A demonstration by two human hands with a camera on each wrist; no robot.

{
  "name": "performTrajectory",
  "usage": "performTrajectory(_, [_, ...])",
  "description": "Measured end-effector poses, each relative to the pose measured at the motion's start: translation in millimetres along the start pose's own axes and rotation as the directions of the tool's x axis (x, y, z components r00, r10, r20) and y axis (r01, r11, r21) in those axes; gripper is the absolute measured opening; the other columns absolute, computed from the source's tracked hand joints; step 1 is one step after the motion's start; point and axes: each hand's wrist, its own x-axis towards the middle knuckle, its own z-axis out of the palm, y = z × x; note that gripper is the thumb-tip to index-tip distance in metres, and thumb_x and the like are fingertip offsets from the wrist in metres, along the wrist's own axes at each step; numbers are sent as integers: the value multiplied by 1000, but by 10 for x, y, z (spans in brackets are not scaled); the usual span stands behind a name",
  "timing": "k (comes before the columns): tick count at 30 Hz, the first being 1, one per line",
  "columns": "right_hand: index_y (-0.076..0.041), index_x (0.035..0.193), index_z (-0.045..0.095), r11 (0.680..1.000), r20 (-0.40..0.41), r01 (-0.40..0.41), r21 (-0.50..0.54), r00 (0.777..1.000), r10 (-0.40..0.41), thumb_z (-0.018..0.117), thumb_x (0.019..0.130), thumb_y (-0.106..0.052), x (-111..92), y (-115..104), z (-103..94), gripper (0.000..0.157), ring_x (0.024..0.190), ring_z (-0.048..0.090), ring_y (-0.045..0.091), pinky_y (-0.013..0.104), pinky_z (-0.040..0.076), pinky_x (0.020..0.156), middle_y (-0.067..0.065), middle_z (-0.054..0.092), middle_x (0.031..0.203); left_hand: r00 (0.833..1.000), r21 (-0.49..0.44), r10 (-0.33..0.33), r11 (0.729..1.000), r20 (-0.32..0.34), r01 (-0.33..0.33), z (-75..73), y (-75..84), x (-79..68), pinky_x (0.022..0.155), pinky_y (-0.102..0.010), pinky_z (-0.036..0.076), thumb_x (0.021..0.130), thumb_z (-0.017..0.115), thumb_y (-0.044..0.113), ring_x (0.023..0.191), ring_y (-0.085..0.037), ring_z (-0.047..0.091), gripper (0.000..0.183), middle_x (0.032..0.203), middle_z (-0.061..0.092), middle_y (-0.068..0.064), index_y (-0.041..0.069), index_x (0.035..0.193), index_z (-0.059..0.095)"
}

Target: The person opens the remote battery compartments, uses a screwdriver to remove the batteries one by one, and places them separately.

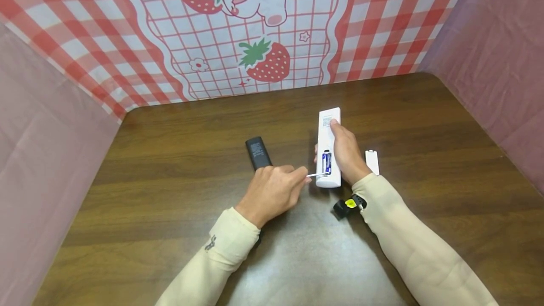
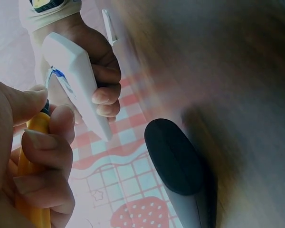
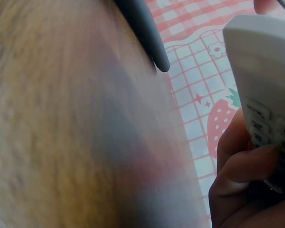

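Left hand [image 1: 272, 192] gripping, fingers [image 2: 47, 147] curled, right hand [image 1: 349, 152] gripping, thumb [image 1: 337, 130] straight, forearms [image 1: 425, 235] angled inward

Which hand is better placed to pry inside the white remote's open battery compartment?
Probably the left hand: it grips the yellow-handled tool, whose tip is already at the battery compartment. The right hand is occupied holding the white remote.

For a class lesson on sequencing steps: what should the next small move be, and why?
Probably pry a battery up gently: the left hand holds the yellow-handled tool with its tip at the battery's near end, and the right hand grips the white remote.
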Motion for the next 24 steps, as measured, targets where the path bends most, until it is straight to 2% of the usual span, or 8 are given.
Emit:
performTrajectory(16, [-8, 118, 46, 998, -14, -48, -36, 999, 48, 28, 105, -57, 17, 33, -58, 53, 61, 64, 21, 36, 55, 59, 13, 61, 85, 999, -11, -37, 999, -21, 36, -33, -38, 2, 46, -35, 47, 100, 62, 27, 50, -16, 56, 24, 62, 52, 5, 15, 81, 54])
performTrajectory(24, [-9, 123, 45, 997, -16, -66, -41, 998, 65, 28, 105, -59, 34, 35, -74, 55, 64, 66, 21, 36, 56, 62, 14, 60, 90, 998, -48, -57, 997, -33, 55, -26, -66, -7, 46, -33, 46, 97, 67, 24, 50, -12, 54, 21, 60, 50, 7, 15, 81, 56])
